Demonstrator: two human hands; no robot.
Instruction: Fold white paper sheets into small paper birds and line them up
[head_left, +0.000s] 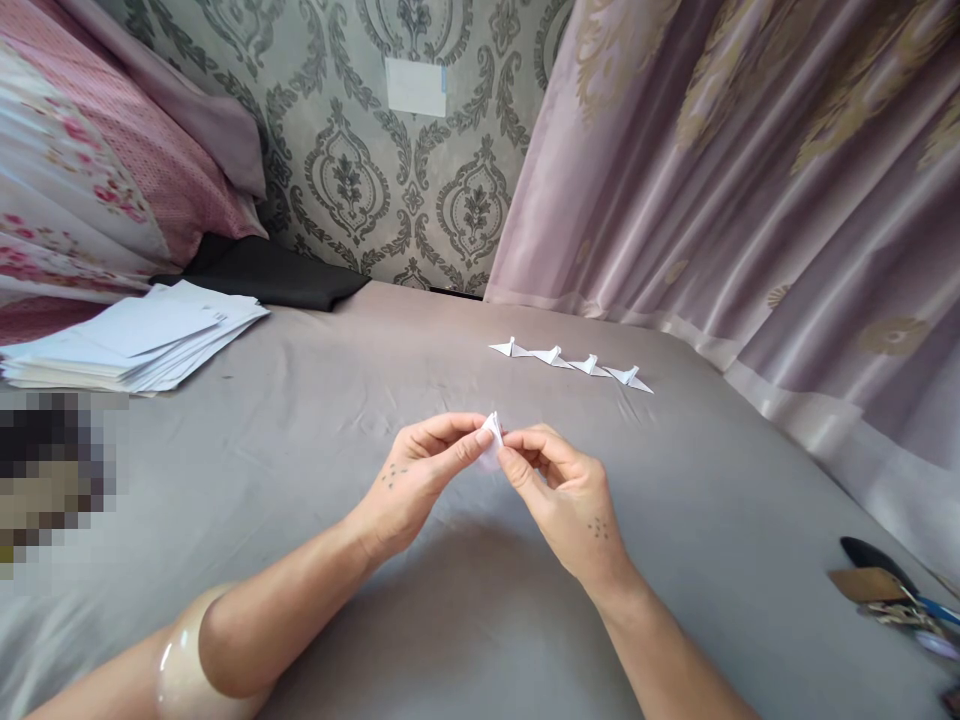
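A small folded piece of white paper is held up between both hands, above the grey cloth. My left hand pinches its upper left side between thumb and fingers. From the right, my right hand has thumb and forefinger closed on its lower right edge. The paper looks narrow and pointed at the top; the fingers cover part of its folds. Beyond the hands, several folded white paper pieces with pointed ends lie in a slanting row on the cloth.
Grey cloth covers the surface. A stack of white paper lies at the far left, before a black folded cloth. Keys and a brown tag lie at the right edge. Pink curtains hang at the right.
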